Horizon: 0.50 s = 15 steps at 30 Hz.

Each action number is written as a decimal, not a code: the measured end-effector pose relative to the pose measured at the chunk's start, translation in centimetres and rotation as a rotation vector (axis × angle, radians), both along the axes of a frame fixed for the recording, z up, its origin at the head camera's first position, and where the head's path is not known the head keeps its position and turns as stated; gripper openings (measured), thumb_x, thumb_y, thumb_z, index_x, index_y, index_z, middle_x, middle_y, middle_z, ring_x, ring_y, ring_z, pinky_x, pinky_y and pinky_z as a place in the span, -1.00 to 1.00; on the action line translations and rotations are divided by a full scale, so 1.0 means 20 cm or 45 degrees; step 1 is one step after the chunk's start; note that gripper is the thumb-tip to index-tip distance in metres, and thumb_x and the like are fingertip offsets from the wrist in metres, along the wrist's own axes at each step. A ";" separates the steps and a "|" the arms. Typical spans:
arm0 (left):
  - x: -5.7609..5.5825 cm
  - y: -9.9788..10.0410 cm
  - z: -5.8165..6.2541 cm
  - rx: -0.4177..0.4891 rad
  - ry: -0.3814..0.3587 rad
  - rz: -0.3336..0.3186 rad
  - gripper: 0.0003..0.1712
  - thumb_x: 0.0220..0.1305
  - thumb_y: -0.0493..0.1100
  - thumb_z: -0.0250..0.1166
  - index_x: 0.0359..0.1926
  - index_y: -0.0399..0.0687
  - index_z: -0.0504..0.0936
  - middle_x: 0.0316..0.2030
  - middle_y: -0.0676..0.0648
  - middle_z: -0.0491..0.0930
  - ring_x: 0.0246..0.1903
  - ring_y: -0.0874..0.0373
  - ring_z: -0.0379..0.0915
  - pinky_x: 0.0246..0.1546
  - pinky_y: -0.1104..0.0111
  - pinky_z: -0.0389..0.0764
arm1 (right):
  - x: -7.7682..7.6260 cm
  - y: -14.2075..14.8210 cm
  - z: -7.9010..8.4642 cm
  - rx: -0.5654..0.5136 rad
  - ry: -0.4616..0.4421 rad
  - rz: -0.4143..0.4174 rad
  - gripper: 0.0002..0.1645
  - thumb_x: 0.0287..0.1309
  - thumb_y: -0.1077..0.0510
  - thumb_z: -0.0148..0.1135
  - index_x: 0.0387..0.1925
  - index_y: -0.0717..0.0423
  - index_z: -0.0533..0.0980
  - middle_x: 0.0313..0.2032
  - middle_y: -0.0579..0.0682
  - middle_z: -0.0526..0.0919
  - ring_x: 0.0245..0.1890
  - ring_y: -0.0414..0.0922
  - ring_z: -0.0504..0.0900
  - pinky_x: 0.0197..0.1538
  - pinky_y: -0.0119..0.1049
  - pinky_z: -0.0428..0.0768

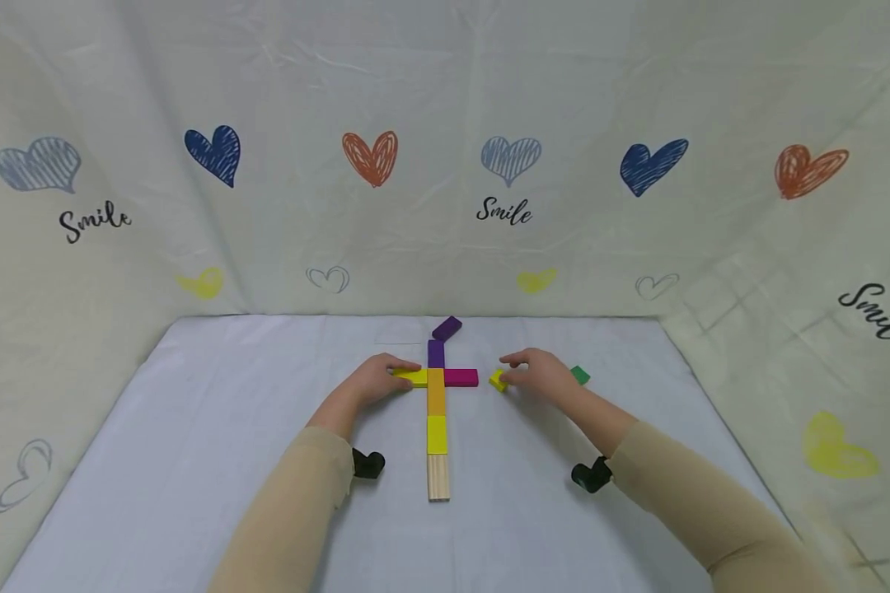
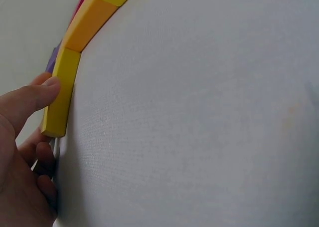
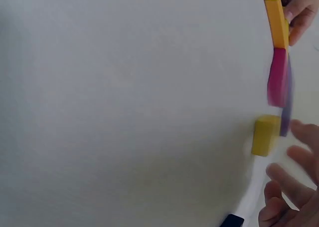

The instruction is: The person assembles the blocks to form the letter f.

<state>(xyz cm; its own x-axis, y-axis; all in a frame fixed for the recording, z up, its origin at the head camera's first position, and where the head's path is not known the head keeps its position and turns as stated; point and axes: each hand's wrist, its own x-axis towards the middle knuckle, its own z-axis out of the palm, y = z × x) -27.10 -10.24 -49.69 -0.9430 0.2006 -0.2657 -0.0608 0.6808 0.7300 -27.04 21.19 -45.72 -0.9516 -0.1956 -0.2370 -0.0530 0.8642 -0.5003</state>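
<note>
My left hand [image 1: 380, 379] pinches a yellow block [image 1: 411, 378] between thumb and fingers, the thumb lying over its near face in the left wrist view. That block's end meets an orange block [image 1: 436, 391], and a magenta block [image 1: 461, 378] extends from the orange one's other side. My right hand [image 1: 540, 376] is beside a separate yellow block [image 1: 497, 380], its thumb right at the block in the head view. The right wrist view shows this yellow block [image 3: 265, 135] outside the spread, bent fingers [image 3: 290, 184].
Above the orange block stands a purple block [image 1: 435, 353], with a darker purple block [image 1: 447, 329] slanting off its top. Below it, a yellow block [image 1: 437, 435] and a ridged plain wood piece [image 1: 438, 478] continue the line. A green block [image 1: 580, 375] lies behind my right hand.
</note>
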 end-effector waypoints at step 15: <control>0.00 0.00 -0.01 0.008 0.001 0.010 -0.62 0.29 -0.09 0.36 0.10 0.39 0.69 0.25 -0.06 0.47 0.32 -0.12 0.23 0.34 -0.11 0.25 | 0.05 -0.03 -0.08 0.068 0.057 0.022 -0.47 0.17 0.00 0.41 0.19 -0.03 0.57 -0.01 0.02 0.64 -0.02 0.00 0.53 0.09 -0.03 0.56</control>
